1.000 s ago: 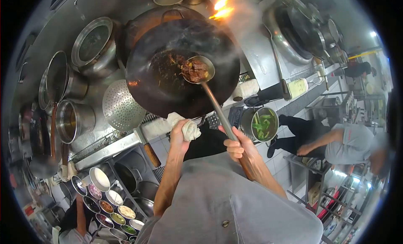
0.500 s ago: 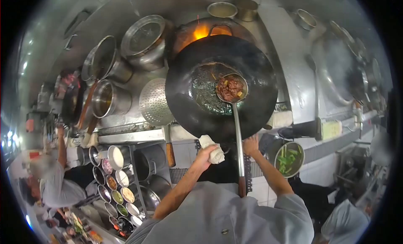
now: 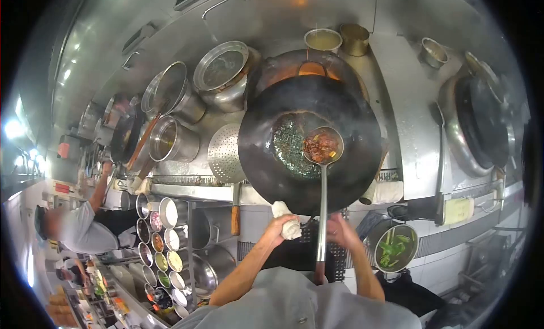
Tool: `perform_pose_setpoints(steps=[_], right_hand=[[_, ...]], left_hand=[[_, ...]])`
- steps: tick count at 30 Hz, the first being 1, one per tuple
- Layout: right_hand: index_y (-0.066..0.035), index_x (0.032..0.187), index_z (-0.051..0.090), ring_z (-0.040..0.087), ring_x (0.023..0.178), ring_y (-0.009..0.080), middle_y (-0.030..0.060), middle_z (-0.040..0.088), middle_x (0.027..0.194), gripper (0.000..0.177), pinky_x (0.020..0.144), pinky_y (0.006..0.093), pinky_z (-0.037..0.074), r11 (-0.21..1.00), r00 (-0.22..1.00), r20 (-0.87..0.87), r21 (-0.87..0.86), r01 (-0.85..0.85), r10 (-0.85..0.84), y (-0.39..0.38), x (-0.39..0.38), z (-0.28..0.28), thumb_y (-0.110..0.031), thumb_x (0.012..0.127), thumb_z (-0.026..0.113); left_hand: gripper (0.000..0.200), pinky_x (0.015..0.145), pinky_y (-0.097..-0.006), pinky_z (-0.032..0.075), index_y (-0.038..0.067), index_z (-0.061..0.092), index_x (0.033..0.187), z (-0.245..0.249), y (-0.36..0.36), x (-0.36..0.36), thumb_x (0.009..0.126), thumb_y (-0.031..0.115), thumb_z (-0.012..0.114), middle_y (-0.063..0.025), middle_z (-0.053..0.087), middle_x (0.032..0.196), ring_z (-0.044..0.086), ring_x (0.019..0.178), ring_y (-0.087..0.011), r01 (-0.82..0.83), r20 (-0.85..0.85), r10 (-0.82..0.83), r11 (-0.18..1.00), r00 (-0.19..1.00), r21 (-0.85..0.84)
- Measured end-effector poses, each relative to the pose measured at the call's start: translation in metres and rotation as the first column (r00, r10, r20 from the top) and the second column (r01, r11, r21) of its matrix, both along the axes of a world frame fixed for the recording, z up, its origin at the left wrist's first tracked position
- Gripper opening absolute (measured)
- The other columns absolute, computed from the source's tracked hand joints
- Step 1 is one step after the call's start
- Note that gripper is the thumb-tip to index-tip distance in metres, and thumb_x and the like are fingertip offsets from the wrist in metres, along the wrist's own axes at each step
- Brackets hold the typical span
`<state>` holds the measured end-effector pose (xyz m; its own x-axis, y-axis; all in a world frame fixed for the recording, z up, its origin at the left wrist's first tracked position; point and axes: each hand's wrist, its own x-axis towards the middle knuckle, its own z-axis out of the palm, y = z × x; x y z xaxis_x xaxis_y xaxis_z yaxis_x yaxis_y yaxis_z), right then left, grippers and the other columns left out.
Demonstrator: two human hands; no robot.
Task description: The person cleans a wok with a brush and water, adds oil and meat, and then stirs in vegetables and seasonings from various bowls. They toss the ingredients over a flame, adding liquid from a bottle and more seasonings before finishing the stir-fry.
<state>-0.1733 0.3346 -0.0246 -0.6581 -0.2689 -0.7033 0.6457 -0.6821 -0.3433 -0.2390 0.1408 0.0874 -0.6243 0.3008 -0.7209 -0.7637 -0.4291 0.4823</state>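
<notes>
At the near rim of a large black wok (image 3: pixel 255 159), my left hand (image 3: pixel 277 230) is closed on a folded white cloth (image 3: pixel 290 228). Beside the ladle's handle, on its right, my right hand (image 3: pixel 342 231) is blurred, and its fingers cannot be made out clearly. A long-handled ladle (image 3: pixel 323 199) rests in the wok, its bowl filled with dark, saucy food (image 3: pixel 322 146). Its wooden handle end points towards my body. Dark oily liquid (image 3: pixel 292 148) glistens in the wok, left of the ladle's bowl.
Left of the wok lies a perforated skimmer (image 3: pixel 225 154) with metal pots beyond. Ingredient bowls (image 3: pixel 169 213) fill a rack at lower left. Green vegetables sit in a pan (image 3: pixel 395 247) at right. A co-worker (image 3: pixel 85 221) stands at far left; another wok (image 3: pixel 476 125) is far right.
The view has shifted, so the scene sits lower and further right. My right hand has come away from the wok's near rim. The flame behind the wok looks smaller.
</notes>
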Motion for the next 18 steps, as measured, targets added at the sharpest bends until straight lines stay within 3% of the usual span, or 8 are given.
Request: perform_pose_setpoints(steps=[2, 4, 5, 8, 9, 13, 16, 18], right_hand=[[-0.013, 0.143, 0.020, 0.060, 0.079, 0.0244, 0.0162, 0.059, 0.096, 0.054, 0.069, 0.0398, 0.051, 0.994, 0.986, -0.134, -0.040, -0.104, 0.098, -0.025, 0.034, 0.048, -0.030, 0.097, 0.044], [-0.018, 0.143, 0.023, 0.052, 0.060, 0.0166, 0.0081, 0.052, 0.076, 0.055, 0.060, 0.0346, 0.046, 0.994, 0.980, -0.166, -0.007, -0.112, 0.109, -0.060, 0.050, 0.064, -0.017, 0.094, 0.050], [-0.017, 0.140, 0.030, 0.042, 0.051, 0.0097, 0.0017, 0.041, 0.064, 0.054, 0.051, 0.0283, 0.040, 0.998, 0.995, -0.095, -0.062, 0.009, -0.014, -0.071, 0.041, 0.083, -0.004, 0.091, 0.049], [-0.016, 0.138, 0.037, 0.037, 0.049, 0.0067, -0.0001, 0.037, 0.064, 0.051, 0.046, 0.0246, 0.034, 0.947, 0.983, -0.114, -0.304, 0.104, -0.145, -0.048, 0.033, 0.083, -0.004, 0.090, 0.051], [-0.016, 0.136, 0.042, 0.032, 0.045, 0.0058, -0.0008, 0.035, 0.063, 0.048, 0.042, 0.0235, 0.030, 0.972, 0.983, -0.133, -0.214, 0.092, -0.123, -0.047, 0.032, 0.097, -0.004, 0.090, 0.051], [-0.014, 0.138, 0.039, 0.031, 0.041, 0.0060, -0.0006, 0.035, 0.061, 0.051, 0.040, 0.0240, 0.030, 0.991, 0.975, -0.195, -0.099, 0.091, -0.109, -0.053, 0.023, 0.163, -0.005, 0.090, 0.051], [-0.012, 0.139, 0.038, 0.031, 0.040, 0.0060, -0.0009, 0.034, 0.060, 0.052, 0.038, 0.0240, 0.029, 0.987, 0.945, -0.290, -0.090, 0.133, -0.154, -0.070, 0.015, 0.194, -0.007, 0.089, 0.052], [-0.011, 0.140, 0.036, 0.031, 0.038, 0.0058, -0.0008, 0.035, 0.059, 0.054, 0.037, 0.0241, 0.029, 0.980, 0.922, -0.335, -0.108, 0.168, -0.195, -0.083, 0.016, 0.200, -0.009, 0.089, 0.053]], left_hand=[[0.017, 0.062, -0.0348, 0.056, -0.002, 0.062, 0.089, 0.000, -0.007, -0.003, 0.081, 0.013, 0.062, -0.0103, 0.064, 0.079, 0.064, 0.068, -0.0189, -0.061, 0.000, 0.061, 0.997, 0.998, 0.041], [0.016, 0.061, -0.0345, 0.055, -0.001, 0.061, 0.088, 0.000, -0.016, -0.007, 0.080, 0.012, 0.061, -0.0108, 0.064, 0.079, 0.063, 0.068, -0.0191, -0.042, -0.054, 0.043, 0.999, 0.998, 0.022], [0.016, 0.061, -0.0346, 0.055, -0.001, 0.061, 0.088, -0.001, -0.019, -0.010, 0.080, 0.012, 0.061, -0.0111, 0.063, 0.079, 0.063, 0.068, -0.0193, -0.046, -0.076, 0.048, 0.999, 0.996, 0.026], [0.014, 0.060, -0.0341, 0.054, -0.001, 0.060, 0.087, -0.001, -0.034, -0.031, 0.079, 0.011, 0.060, -0.0114, 0.063, 0.078, 0.063, 0.068, -0.0199, -0.066, -0.128, 0.073, 0.996, 0.989, 0.055], [0.013, 0.060, -0.0336, 0.054, -0.001, 0.060, 0.085, 0.002, -0.041, -0.042, 0.080, 0.011, 0.060, -0.0113, 0.063, 0.077, 0.063, 0.067, -0.0202, -0.067, -0.129, 0.076, 0.995, 0.989, 0.071], [0.011, 0.064, -0.0350, 0.055, 0.002, 0.060, 0.084, 0.027, -0.067, -0.101, 0.081, 0.012, 0.059, -0.0115, 0.064, 0.079, 0.064, 0.069, -0.0217, -0.051, -0.184, 0.073, 0.991, 0.980, 0.121], [0.010, 0.063, -0.0377, 0.056, 0.002, 0.059, 0.083, 0.055, -0.086, -0.151, 0.081, 0.012, 0.057, -0.0127, 0.065, 0.080, 0.064, 0.071, -0.0219, -0.026, -0.235, 0.073, 0.980, 0.969, 0.198], [0.009, 0.062, -0.0375, 0.056, 0.005, 0.058, 0.083, 0.081, -0.093, -0.188, 0.082, 0.014, 0.056, -0.0105, 0.064, 0.078, 0.064, 0.070, -0.0205, -0.095, -0.312, 0.168, 0.968, 0.935, 0.234]])
